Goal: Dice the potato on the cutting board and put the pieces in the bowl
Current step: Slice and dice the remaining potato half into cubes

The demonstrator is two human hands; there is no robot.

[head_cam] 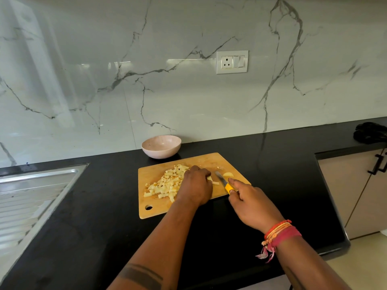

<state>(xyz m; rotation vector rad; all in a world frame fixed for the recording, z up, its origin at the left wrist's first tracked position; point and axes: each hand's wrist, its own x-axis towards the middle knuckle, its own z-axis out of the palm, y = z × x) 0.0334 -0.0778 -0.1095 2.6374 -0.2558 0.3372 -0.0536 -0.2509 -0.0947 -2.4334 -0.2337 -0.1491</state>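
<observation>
A wooden cutting board (159,208) lies on the black counter. A heap of diced potato (165,183) covers its left middle. My left hand (195,186) sits curled beside the heap, holding a strip of potato (210,178) down under its fingertips. A knife (223,182) with a yellow handle is gripped by my right hand (251,203), forefinger stretched along it, blade pointing away just right of the left hand. An uncut potato piece (228,174) lies right of the blade. The pale pink bowl (161,146) stands behind the board by the wall, with nothing visible inside.
A steel sink drainboard (27,197) fills the left side. A black object (369,132) sits on the counter at the far right. Below it is a cabinet door with a black handle (378,164). A wall socket (232,62) is on the marble backsplash.
</observation>
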